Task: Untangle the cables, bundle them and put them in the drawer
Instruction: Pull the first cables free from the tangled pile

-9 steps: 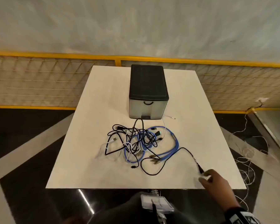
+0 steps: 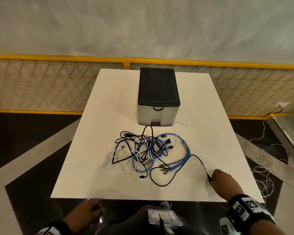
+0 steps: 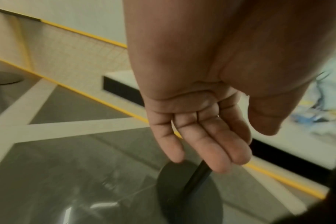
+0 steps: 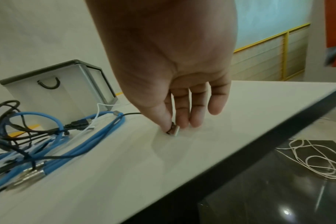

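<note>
A tangle of black, white and blue cables (image 2: 149, 151) (image 4: 48, 136) lies in the middle of the white table (image 2: 109, 184). Behind it stands a grey drawer box with a black top (image 2: 158, 97) (image 4: 63, 94), its drawer closed. One black cable (image 2: 199, 160) runs out to the right, and my right hand (image 2: 217, 179) (image 4: 173, 125) pinches its plug (image 4: 173, 130) between thumb and fingers on the tabletop. My left hand (image 2: 87, 212) (image 3: 201, 144) hangs below the table's near edge, fingers straight and holding nothing.
A yellow-framed mesh fence (image 2: 58, 85) runs behind the table. Loose white cable (image 2: 265, 167) (image 4: 316, 159) lies on the dark floor to the right. The table's round black base (image 3: 188, 192) is under my left hand. A badge (image 2: 163, 216) hangs at my chest.
My right hand has come forward over the table's front edge onto the black cable's plug end. My left hand has come into view below the near edge.
</note>
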`<state>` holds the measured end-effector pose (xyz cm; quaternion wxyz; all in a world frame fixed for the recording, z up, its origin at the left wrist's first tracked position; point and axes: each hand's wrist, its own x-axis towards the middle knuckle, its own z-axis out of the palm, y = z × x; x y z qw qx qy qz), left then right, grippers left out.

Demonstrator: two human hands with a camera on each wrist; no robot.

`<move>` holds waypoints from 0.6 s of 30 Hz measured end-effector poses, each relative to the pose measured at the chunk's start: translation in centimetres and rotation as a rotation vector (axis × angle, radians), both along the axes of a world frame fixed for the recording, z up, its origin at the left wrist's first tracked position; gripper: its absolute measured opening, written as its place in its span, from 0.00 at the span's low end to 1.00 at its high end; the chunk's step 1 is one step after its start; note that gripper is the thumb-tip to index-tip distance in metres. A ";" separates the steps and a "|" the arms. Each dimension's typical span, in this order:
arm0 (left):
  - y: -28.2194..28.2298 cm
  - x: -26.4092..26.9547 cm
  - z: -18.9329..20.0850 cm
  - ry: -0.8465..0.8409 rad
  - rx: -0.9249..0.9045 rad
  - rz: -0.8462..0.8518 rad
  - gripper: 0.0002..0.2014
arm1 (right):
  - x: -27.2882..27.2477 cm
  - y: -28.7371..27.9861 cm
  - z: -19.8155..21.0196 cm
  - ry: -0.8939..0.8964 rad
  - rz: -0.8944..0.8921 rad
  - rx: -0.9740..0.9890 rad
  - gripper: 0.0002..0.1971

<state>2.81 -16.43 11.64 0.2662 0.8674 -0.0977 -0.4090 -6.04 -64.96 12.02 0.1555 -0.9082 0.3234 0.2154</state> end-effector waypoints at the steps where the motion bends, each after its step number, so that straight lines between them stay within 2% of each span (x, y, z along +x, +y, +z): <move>1: -1.2 0.7 1.4 -0.038 -0.043 -0.044 0.08 | 0.4 0.3 0.3 -0.012 0.001 0.010 0.06; 3: -3.4 2.0 3.6 -0.130 -0.175 -0.053 0.07 | 1.3 0.9 1.3 -0.069 -0.048 0.063 0.04; 5: -5.9 3.3 6.2 -0.182 -0.282 -0.055 0.05 | 2.3 1.4 3.2 -0.177 -0.074 0.119 0.06; 8: -10.4 5.5 10.0 -0.332 -0.390 -0.105 0.01 | 4.6 1.5 8.5 -0.384 0.050 0.177 0.12; 10: -13.7 6.9 12.2 -0.388 -0.463 -0.170 0.08 | 6.2 1.7 13.0 -0.528 0.177 0.185 0.14; 12: -17.0 8.2 14.5 -0.470 -0.505 -0.251 0.17 | 7.7 2.3 17.4 -0.661 0.268 0.248 0.11; 15: -21.3 9.5 17.7 -0.567 -0.540 -0.352 0.29 | 9.7 4.0 22.9 -0.820 0.376 0.363 0.15; 17: -23.5 9.9 19.8 -0.597 -0.556 -0.389 0.27 | 10.6 5.1 25.4 -0.874 0.410 0.460 0.16; 18: -24.3 9.9 20.8 -0.627 -0.569 -0.405 0.22 | 10.9 5.7 26.3 -0.896 0.418 0.522 0.15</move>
